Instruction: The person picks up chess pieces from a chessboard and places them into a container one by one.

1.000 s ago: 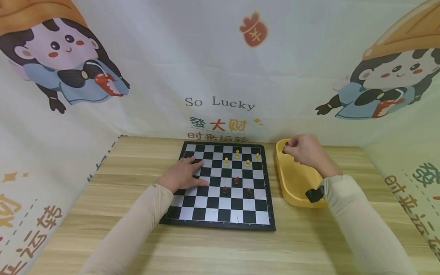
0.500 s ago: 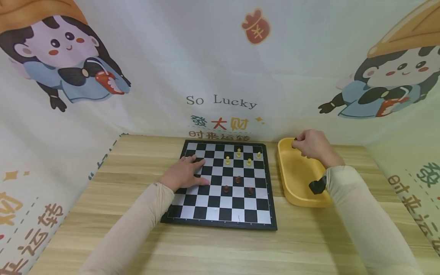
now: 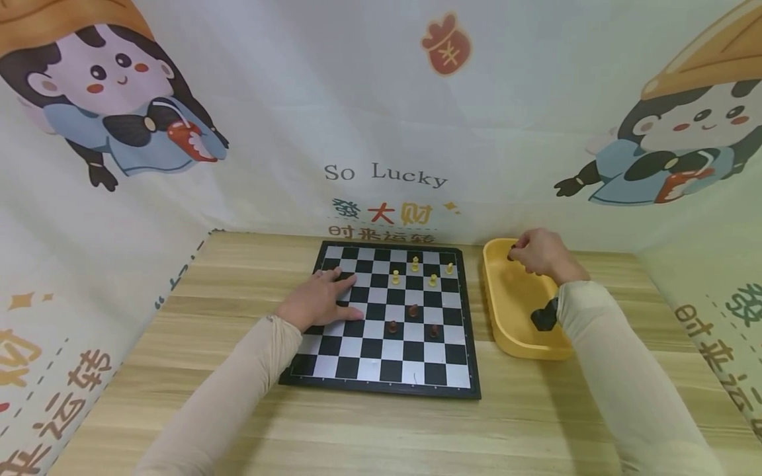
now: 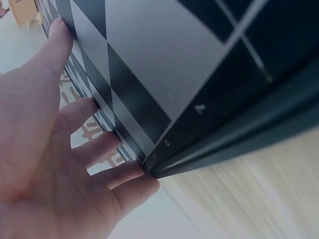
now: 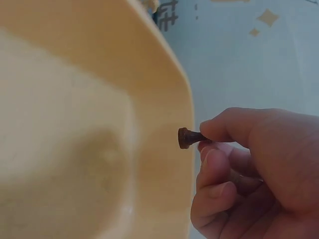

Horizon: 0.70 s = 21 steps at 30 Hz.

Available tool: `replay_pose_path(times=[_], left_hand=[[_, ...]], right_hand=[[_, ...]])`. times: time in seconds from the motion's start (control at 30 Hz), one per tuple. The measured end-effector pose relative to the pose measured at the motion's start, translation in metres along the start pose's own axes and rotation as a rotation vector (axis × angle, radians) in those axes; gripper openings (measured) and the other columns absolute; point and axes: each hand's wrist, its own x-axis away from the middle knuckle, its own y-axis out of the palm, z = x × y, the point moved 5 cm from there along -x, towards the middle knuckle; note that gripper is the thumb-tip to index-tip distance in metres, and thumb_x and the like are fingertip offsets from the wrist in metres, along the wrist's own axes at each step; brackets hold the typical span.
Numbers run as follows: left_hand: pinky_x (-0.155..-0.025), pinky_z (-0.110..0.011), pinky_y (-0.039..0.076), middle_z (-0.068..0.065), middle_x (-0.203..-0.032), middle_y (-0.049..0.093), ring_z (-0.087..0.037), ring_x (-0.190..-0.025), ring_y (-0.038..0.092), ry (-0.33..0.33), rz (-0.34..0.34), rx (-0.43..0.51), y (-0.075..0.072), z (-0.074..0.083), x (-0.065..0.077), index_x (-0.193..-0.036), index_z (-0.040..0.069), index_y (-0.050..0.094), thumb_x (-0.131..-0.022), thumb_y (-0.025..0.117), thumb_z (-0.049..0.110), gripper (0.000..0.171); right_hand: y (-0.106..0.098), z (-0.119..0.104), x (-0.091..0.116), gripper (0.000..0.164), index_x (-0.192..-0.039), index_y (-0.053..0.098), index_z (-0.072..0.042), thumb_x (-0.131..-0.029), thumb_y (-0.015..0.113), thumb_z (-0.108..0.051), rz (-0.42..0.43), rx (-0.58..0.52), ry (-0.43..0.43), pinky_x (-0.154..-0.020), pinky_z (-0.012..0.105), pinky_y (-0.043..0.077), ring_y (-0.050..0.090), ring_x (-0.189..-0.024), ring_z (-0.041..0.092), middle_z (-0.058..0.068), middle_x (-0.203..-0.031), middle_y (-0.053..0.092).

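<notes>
right hand (image 3: 548, 254), head view, shifted slightly toward three o'clock above one yellow tray (image 3: 513, 307); one chessboard (image 3: 370, 367), at eight o'clock from it, bears four yellow pieces (image 3: 415, 265) and three brown pieces (image 3: 392, 327). left wrist: left hand (image 4: 52, 159), fingers apart, touches the board. right wrist: right hand pinches one further brown piece (image 5: 185, 138) above the tray, long axis nine-to-three o'clock, base at nine.

Straight behind the chessboard (image 3: 373, 329), I can read "So Lucky" in grey on the white cloth (image 3: 286, 106), with a colourful "發大财" (image 3: 381, 212) under it and a brown "时来运转" (image 3: 381, 234) lowest, nearest the board. High above the board, a red pouch (image 3: 446, 43) printed there bears a yellow currency-like sign. Well right of the board, the cloth shows "發" and "时来运" slanting; well left, "运转". The marks along the board's border are too small to make out.
</notes>
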Motion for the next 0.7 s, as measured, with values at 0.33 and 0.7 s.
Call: replay_pose_path(times=[0.33,0.7], left_hand=[[-0.127,-0.055,0.029,-0.022,-0.167,0.029,-0.048,-0.153,0.029,0.016,0.013,-0.012,-0.001,-0.001,0.001,-0.159,0.019,0.037,-0.089,0.061,0.070,0.090],[-0.127,-0.055,0.029,-0.022,-0.167,0.029,-0.048,-0.152,0.030,0.028,0.017,-0.017,0.000,0.000,0.002,-0.159,0.020,0.038,-0.089,0.060,0.071,0.089]], right_hand=[[0.014,0.014,-0.012,0.027,-0.106,0.064,0.003,-0.097,0.059,-0.022,-0.036,-0.021,0.021,-0.056,0.027,0.048,0.059,-0.064,0.017,0.010,-0.073,0.068],[0.024,0.016,-0.016,0.031,-0.111,0.066,0.006,-0.099,0.059,-0.022,-0.051,0.074,0.025,-0.062,0.027,0.049,0.062,-0.079,0.023,0.018,-0.097,0.071]])
